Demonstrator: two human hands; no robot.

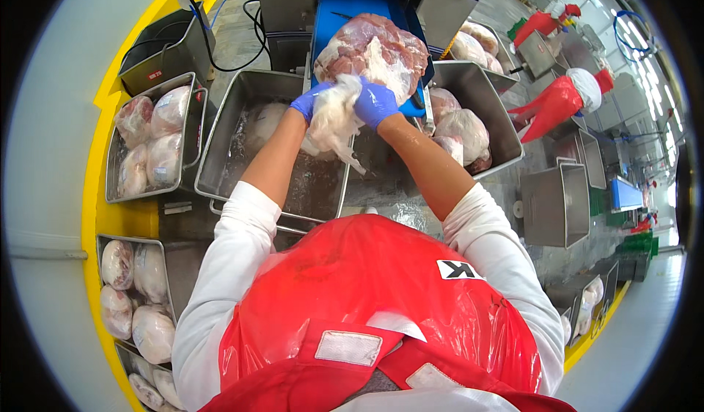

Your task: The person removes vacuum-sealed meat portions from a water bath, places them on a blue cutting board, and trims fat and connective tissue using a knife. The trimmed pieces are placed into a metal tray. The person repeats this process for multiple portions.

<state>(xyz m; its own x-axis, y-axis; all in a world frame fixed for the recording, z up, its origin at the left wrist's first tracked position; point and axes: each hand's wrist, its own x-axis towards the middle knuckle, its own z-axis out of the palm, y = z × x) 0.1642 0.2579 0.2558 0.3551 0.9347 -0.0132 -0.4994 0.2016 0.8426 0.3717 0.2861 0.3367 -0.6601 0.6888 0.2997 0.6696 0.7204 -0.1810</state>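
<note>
My blue-gloved left hand (308, 103) and right hand (375, 104) are close together at the near end of a blue conveyor belt (358, 0). Both are closed on crumpled, whitish, translucent plastic wrap (334, 122), which hangs down between them over the belt's near edge. Just beyond my fingers, a large piece of raw pink meat (374, 45) with white fat rests on the belt. My right fingertips are partly hidden by the wrap and close to the meat. A dark, thin tool (341, 15), its kind unclear, lies behind the meat.
Below my left forearm stands a metal tub (213, 166) with liquid and whitish wrap inside. To the right, another tub (506, 129) holds several wrapped meat pieces (463, 132). More metal bins (181, 148) of wrapped meat line the left. Co-workers in red (551, 104) are at the right.
</note>
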